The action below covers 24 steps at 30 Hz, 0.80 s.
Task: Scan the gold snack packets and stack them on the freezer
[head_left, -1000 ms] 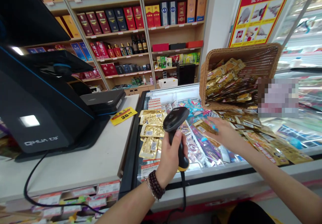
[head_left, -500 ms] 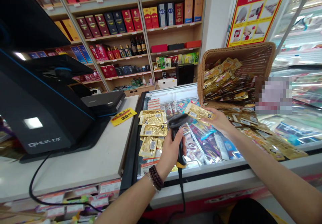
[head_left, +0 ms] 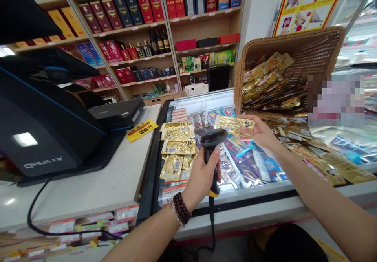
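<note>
My left hand is wrapped round the handle of a black barcode scanner, with a yellow trim at its base and a cable hanging down. Between the thumb and fingers of my right hand is a gold snack packet, held flat just beyond and right of the scanner's head. Stacked gold packets lie on the freezer's glass top, left of the scanner. A tipped wicker basket full of similar packets stands behind my right hand, and more loose packets are spread below it.
A checkout terminal stands on the white counter at left, beside a yellow price tag. The glass-topped freezer holds coloured packages. Shelves of boxes and bottles rise behind. A blurred patch covers something at right.
The packet in my right hand has turned to lie more level, its left end above the scanner head. The view has tilted down slightly. Both hands keep their hold.
</note>
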Available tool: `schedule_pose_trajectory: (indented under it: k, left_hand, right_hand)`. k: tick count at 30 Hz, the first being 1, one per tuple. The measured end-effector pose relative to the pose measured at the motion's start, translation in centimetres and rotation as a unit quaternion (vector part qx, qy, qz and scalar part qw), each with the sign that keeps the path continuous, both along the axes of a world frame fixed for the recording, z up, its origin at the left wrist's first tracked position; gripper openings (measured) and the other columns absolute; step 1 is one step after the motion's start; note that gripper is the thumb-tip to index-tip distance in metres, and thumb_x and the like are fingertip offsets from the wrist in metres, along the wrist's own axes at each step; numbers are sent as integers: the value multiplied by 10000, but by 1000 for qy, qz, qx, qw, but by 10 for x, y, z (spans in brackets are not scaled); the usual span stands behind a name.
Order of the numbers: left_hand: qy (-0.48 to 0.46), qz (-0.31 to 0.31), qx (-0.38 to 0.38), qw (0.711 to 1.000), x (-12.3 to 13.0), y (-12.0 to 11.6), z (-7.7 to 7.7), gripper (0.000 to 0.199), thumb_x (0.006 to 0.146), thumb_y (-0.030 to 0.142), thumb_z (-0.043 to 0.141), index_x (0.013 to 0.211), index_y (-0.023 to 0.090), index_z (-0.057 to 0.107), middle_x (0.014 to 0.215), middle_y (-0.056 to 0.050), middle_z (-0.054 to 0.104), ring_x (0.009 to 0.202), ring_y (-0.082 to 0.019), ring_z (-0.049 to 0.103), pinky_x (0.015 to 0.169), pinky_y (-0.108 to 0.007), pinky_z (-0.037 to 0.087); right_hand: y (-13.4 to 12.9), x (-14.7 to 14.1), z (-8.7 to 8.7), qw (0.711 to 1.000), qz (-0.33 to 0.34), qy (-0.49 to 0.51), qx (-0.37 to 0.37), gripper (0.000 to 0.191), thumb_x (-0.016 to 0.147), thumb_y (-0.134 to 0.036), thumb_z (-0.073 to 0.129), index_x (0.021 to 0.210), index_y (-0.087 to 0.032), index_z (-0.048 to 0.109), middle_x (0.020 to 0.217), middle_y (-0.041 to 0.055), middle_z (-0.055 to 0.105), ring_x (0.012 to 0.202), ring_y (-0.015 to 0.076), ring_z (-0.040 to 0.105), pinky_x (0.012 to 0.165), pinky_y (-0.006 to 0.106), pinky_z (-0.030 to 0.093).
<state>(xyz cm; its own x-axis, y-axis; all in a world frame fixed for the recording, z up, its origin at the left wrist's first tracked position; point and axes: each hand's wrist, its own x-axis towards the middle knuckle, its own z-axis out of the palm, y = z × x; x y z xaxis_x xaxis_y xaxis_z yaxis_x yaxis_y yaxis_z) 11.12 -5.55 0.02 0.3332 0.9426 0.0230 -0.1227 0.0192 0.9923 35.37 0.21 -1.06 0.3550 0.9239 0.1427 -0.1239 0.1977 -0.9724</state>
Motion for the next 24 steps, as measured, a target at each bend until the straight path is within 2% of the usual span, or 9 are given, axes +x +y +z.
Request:
schedule_pose_trajectory:
  k: [4, 8, 16, 20, 24]
  left_hand:
    - [5, -3, 8, 1000, 0, 1, -3, 486, 874, 687, 681, 904, 226, 527, 699, 67, 564, 417, -71, 512, 396, -207, 417]
    - [3, -1, 6, 1000, 0, 3, -6, 474, 882, 672, 687, 891, 230, 516, 680, 71, 559, 416, -70, 513, 403, -200, 412]
    - [9, 3, 13, 1000, 1, 3, -8, 497, 873, 693, 681, 858, 225, 517, 668, 72, 550, 413, -68, 505, 402, -198, 409]
    - [12, 3, 14, 1000, 0, 4, -9, 497, 880, 694, 669, 857, 219, 525, 659, 69, 553, 415, -68, 505, 409, -199, 415]
    - [10, 0, 15, 1000, 0, 4, -8, 494, 881, 688, 673, 849, 221, 514, 663, 70, 553, 415, -66, 509, 409, -199, 412]
  right_hand:
    - [0, -3, 1, 1000, -3, -19, 6, 449, 603, -164, 917, 1005, -280, 754, 1084, 10, 771, 721, 208, 765, 507, 333, 671]
    - [2, 0, -4, 999, -6, -51, 10, 423, 652, -222, 881, 1046, -280, 740, 1166, 29, 760, 779, 232, 779, 577, 379, 693]
    - [4, 7, -13, 994, 25, -107, -1, 529, 708, -374, 873, 1191, -294, 672, 1415, 73, 683, 935, 285, 798, 692, 430, 708]
    - [5, 8, -15, 992, 23, -128, 6, 545, 721, -424, 850, 1212, -297, 651, 1455, 86, 651, 1002, 312, 789, 716, 459, 708]
    - [5, 7, -15, 993, 23, -114, 11, 582, 665, -409, 876, 1189, -293, 650, 1449, 85, 649, 933, 294, 791, 706, 469, 706]
